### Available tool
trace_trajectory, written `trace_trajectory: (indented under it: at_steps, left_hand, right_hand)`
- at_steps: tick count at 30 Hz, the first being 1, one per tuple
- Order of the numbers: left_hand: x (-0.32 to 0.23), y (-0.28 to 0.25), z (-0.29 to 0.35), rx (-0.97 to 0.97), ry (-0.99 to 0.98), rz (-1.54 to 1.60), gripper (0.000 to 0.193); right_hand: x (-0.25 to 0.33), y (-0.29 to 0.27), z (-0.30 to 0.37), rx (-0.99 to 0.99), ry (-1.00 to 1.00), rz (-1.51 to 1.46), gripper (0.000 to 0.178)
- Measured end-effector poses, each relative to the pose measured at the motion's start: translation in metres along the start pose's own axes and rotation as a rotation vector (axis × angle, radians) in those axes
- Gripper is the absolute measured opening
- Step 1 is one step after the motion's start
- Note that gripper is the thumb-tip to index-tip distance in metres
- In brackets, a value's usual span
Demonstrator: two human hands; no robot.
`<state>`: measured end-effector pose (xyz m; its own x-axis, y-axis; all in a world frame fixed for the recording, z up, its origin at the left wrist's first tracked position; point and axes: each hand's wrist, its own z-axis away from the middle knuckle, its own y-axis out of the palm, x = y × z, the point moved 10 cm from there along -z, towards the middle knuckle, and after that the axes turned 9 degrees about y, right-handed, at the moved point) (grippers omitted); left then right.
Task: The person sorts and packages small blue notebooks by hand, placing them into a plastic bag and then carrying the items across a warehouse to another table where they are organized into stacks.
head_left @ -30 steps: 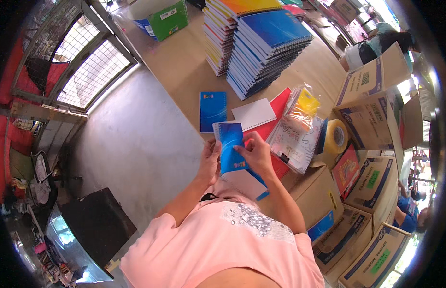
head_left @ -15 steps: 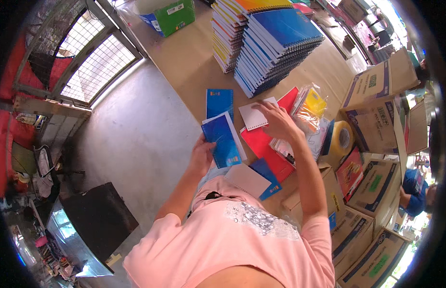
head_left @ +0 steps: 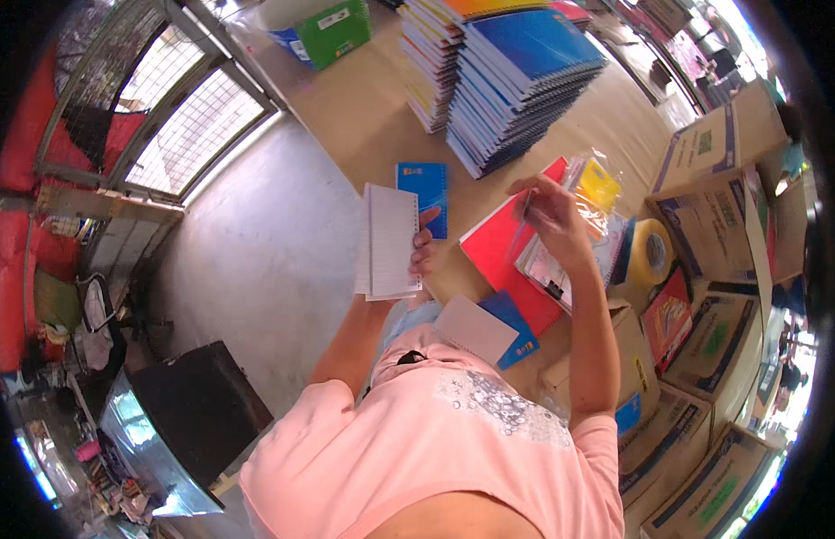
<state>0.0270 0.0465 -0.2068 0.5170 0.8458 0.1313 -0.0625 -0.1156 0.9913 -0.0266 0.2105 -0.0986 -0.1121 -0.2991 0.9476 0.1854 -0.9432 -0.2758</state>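
Note:
My left hand (head_left: 424,244) is closed on a stack of loose ruled sheets (head_left: 392,242) with punched holes along the right edge. The sheets face up, and most of my palm is hidden beneath them. Just behind lies a small blue notebook cover (head_left: 422,180) on the table. My right hand (head_left: 557,220) is raised over a red folder (head_left: 507,235) and a clipped pack of papers (head_left: 548,269), its fingers curved and apart, and I see nothing plainly held. Near my lap, a pale punched sheet (head_left: 476,331) overlaps another blue cover (head_left: 507,314).
Tall stacks of spiral notebooks (head_left: 525,90) stand at the back of the table (head_left: 346,108), beside a green and blue box (head_left: 332,36). To the right are a yellow tape roll (head_left: 652,251), plastic-wrapped yellow items (head_left: 599,187) and several cardboard boxes (head_left: 705,216).
My left hand has turned its blue-covered stack over, so ruled paper now faces up. My right hand has moved right, and the white punched sheet under it has left that spot.

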Motion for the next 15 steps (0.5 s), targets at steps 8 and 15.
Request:
trace_trajectory:
  at_steps: [8,15]
  left_hand:
    - [0.028,0.010,-0.008,-0.031,-0.072,0.040,0.070]
    - [0.053,0.010,-0.009,-0.076,-0.256,0.098,0.058]
  right_hand:
    - [-0.010,-0.002,0.022,0.038,0.145,-0.394,0.028]
    - [0.038,0.001,0.043,0.029,-0.299,0.145,0.023]
